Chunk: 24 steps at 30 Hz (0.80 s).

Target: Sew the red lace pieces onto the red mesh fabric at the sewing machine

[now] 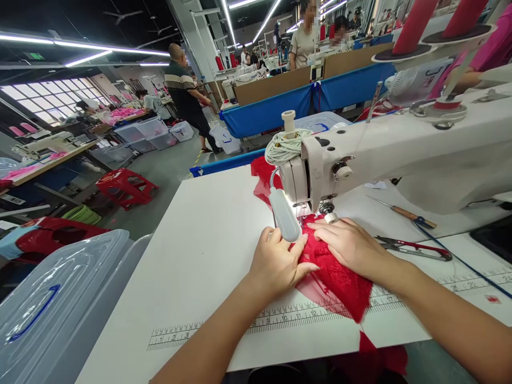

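Observation:
A piece of red lace fabric lies on the white sewing table, running under the head of a white sewing machine. My left hand rests on the fabric's left edge, fingers curled and pinching the cloth, just below the machine's small lamp. My right hand lies flat on the fabric with fingers stretched toward the needle area. More red cloth shows behind the machine, and some hangs over the table's front edge.
Thread snips and a wooden-handled tool lie right of my hands. A printed ruler runs along the table front. A clear plastic bin lid sits at left. A red stool, other workers and benches stand beyond.

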### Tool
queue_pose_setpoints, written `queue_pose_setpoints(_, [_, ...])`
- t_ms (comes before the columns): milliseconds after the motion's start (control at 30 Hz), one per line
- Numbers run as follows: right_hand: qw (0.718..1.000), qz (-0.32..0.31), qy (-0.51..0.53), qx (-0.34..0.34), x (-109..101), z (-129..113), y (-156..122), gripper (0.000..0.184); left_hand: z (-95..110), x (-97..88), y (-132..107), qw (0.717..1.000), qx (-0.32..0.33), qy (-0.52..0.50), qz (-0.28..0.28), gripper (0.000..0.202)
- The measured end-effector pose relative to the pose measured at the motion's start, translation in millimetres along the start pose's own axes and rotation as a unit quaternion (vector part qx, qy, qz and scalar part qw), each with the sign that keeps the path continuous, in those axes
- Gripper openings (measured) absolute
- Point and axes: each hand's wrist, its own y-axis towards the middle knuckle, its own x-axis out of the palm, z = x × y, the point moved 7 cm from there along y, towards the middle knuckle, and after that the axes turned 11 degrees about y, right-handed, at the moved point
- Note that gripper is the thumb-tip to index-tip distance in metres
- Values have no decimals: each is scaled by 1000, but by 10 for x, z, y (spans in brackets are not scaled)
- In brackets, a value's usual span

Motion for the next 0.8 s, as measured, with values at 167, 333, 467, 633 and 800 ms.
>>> queue_pose_setpoints(167, [1000,-2,10,-6,40,35,9,31,58,-78,59,995,57,-74,19,74])
queue_pose_setpoints(333, [1000,5,22,-8,46,47,1,34,101,-105,82,991,68,-115,20,71])
queue_pose_setpoints(467, [999,4,40,10,20,29,31,34,76,-86,58,991,52,-121,13,59])
queue_pose_setpoints(633, [997,10,68,32,-12,18,64,32,33,-71,38,987,41,-152,23,54])
queue_pose_setpoints(800, [994,15,93,46,-23,15,64,31,10,-70,23,984,29,-173,18,48])
